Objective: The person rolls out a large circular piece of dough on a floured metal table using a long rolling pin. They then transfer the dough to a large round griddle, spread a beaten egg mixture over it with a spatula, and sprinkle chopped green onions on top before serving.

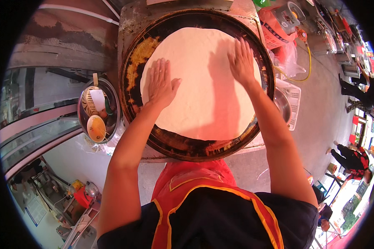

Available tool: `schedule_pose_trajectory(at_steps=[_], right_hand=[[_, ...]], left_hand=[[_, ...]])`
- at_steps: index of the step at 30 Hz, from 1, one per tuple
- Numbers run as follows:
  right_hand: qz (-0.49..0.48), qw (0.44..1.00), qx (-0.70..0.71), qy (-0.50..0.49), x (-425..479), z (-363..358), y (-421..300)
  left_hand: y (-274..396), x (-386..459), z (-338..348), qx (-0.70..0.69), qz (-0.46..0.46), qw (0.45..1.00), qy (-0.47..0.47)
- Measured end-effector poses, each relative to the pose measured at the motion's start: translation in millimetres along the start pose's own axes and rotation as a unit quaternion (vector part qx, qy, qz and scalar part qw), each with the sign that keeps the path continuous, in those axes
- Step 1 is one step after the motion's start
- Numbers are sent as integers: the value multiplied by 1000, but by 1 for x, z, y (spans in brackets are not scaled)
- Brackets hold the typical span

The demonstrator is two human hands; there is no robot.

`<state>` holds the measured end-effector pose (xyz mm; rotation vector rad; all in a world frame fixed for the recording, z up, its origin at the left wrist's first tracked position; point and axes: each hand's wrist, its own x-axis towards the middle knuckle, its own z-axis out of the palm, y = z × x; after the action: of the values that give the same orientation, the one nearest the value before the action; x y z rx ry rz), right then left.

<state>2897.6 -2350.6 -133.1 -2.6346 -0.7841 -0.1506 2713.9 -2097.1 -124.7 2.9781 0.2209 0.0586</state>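
Observation:
A large round sheet of pale dough (193, 81) lies flat in a wide, dark round pan (180, 144) whose coating is scorched and worn to brown patches. My left hand (160, 81) rests palm down on the left part of the dough, fingers extended and thumb apart. Over the upper right part is my right hand (243, 60), palm down, its fingertips slightly blurred near the dough's edge. Neither hand holds anything. The dough almost reaches the pan's wall on the right, while a wider band of bare pan shows at the top left and bottom.
Left of the pan stands a metal basin (113, 93) with a basket and a bowl of yellow liquid (96, 128). At right are a steel bowl (282, 104), a white plastic crate (294, 105), an orange-red bag (271, 31) and a yellow hose (309, 63). Several people are far right.

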Motion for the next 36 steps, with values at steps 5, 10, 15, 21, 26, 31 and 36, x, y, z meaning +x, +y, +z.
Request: schedule_pose_trajectory(at_steps=[5, 10, 15, 21, 26, 31, 36], right_hand=[[-11, 994, -99, -48, -84, 3, -15], [25, 995, 93, -26, -85, -2, 7], [24, 968, 248, 28, -103, -78, -94], [-7, 904, 393, -169, -143, -71, -296], [-100, 869, 375, -309, -160, 54, -500], [-173, 941, 134, -257, -193, 242, -601], [-127, 910, -23, -395, -205, 309, -642]], left_hand=[[-6, 12, 10, -15, -44, 998, 32], [-25, -23, -38, -203, -81, 965, 144], [-134, -217, -52, -244, -322, 824, 397], [-312, -445, 20, -133, -659, 729, 130], [-439, -445, 49, -124, -537, 825, 123], [-524, -414, 75, -145, -457, 875, 71], [-569, -402, 98, -210, -383, 899, -22]])
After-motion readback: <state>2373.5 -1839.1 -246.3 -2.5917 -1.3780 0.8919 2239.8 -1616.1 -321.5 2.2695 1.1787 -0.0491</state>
